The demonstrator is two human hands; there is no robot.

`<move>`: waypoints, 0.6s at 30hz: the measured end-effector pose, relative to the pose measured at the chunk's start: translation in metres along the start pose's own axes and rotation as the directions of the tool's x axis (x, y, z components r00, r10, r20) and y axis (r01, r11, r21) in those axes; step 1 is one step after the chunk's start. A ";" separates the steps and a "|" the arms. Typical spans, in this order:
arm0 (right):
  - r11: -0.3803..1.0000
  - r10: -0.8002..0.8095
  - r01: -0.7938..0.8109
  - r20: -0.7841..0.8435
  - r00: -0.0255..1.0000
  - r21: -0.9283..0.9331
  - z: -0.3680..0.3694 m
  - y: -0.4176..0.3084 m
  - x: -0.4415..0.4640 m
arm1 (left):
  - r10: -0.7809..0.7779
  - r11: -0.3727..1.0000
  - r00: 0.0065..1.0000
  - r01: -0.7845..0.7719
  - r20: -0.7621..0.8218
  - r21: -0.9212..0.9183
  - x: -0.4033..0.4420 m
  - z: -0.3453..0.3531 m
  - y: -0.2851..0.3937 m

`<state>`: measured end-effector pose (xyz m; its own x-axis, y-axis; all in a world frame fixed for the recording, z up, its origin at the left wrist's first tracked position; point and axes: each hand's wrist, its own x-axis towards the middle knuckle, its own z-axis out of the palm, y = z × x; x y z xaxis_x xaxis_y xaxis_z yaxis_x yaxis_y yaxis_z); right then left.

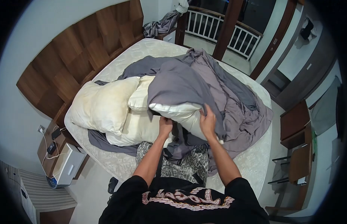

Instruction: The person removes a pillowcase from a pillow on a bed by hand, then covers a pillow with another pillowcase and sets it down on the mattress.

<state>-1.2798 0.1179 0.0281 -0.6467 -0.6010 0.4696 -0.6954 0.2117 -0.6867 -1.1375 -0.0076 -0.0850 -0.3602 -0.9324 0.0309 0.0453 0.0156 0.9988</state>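
A white pillow (194, 119) lies partly inside a grey pillowcase (179, 84), its lower end showing out of the cloth. My right hand (208, 121) is closed on the pillowcase edge at the pillow's right side. On the left, my left hand (165, 127) is closed by the pillow's lower left edge; what its fingers hold is hidden. Cream pillows (110, 104) are piled to the left. Behind and to the right spreads a crumpled grey-purple blanket (237, 115).
Everything rests on a bare white mattress (154, 48) against a wooden headboard (76, 52). A nightstand (67, 164) with cables is at the lower left. A chair (300, 164) stands at the right, and a railing (205, 24) shows beyond the glass door.
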 end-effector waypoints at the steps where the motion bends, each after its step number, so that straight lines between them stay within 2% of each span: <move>1: 0.999 0.003 -0.002 -0.030 1.000 0.038 0.001 -0.007 -0.008 | 0.103 0.989 0.990 -0.092 -0.098 0.117 -0.001 0.007 0.015; 2: 0.997 0.006 -0.001 -0.062 0.998 0.074 0.002 -0.013 -0.015 | 0.111 0.989 0.990 -0.100 -0.092 0.111 0.001 0.008 0.031; 3: 0.985 0.066 -0.056 -0.057 0.996 0.165 0.004 -0.014 -0.018 | 0.051 0.996 0.997 -0.055 -0.052 -0.069 0.004 0.010 0.045; 4: 0.986 0.057 -0.046 -0.070 0.996 0.160 0.008 -0.014 -0.020 | 0.000 0.970 1.000 0.001 0.000 -0.245 0.004 0.013 0.064; 5: 0.964 0.164 -0.126 -0.152 0.975 0.233 0.013 -0.014 -0.020 | 0.126 0.926 0.992 -0.121 -0.010 -0.358 0.003 0.019 0.083; 6: 0.928 0.278 -0.203 -0.218 0.935 0.312 0.019 -0.017 -0.021 | 0.032 0.869 0.999 -0.020 0.016 -0.495 0.008 0.028 0.105; 7: 0.847 0.412 -0.309 -0.168 0.896 0.433 0.011 -0.039 -0.019 | 0.178 0.895 0.982 -0.138 0.056 -0.424 0.011 0.032 0.136; 8: 0.846 0.421 -0.317 -0.170 0.891 0.429 0.020 -0.040 -0.017 | 0.324 0.910 0.941 -0.282 0.100 -0.303 0.016 0.042 0.155; 9: 0.756 0.503 -0.275 -0.258 0.825 0.594 0.031 -0.036 -0.015 | 0.363 0.919 0.926 -0.337 0.102 -0.207 0.011 0.053 0.185; 10: 0.652 0.586 -0.194 -0.325 0.743 0.733 0.037 -0.034 -0.015 | 0.463 0.880 0.873 -0.433 0.153 -0.196 0.012 0.072 0.190; 11: 0.331 0.732 -0.276 -0.060 0.679 0.902 0.022 -0.057 -0.018 | 0.566 0.823 0.800 -0.534 0.197 -0.193 0.012 0.092 0.196; 12: 0.238 0.688 -0.257 0.025 0.726 0.937 0.019 -0.050 -0.019 | 0.571 0.817 0.755 -0.561 0.323 -0.133 -0.002 0.104 0.208; 13: 0.140 0.636 -0.247 0.104 0.765 0.959 0.020 -0.039 -0.026 | 0.663 0.735 0.659 -0.663 0.354 -0.142 -0.017 0.120 0.213; 14: -0.163 0.612 -0.090 0.173 0.772 0.982 0.036 -0.008 -0.047 | 0.738 0.644 0.555 -0.749 0.383 -0.157 -0.032 0.136 0.213; 15: -0.154 0.620 -0.090 0.167 0.767 0.984 0.039 0.005 -0.056 | 0.747 0.603 0.483 -0.781 0.457 -0.160 -0.047 0.150 0.210; 16: -0.136 0.629 -0.154 0.206 0.750 0.979 0.039 0.015 -0.069 | 0.742 0.568 0.413 -0.805 0.529 -0.168 -0.063 0.161 0.201; 18: -0.110 0.651 -0.283 0.284 0.704 0.953 0.035 0.032 -0.092 | 0.592 0.586 0.354 -0.806 0.724 -0.085 -0.088 0.180 0.171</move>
<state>-1.2317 0.1533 -0.0570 -0.8192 -0.5040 -0.2738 0.5575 -0.5877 -0.5863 -1.2659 0.1427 0.0892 -0.7755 -0.0593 0.6285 0.3961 0.7295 0.5576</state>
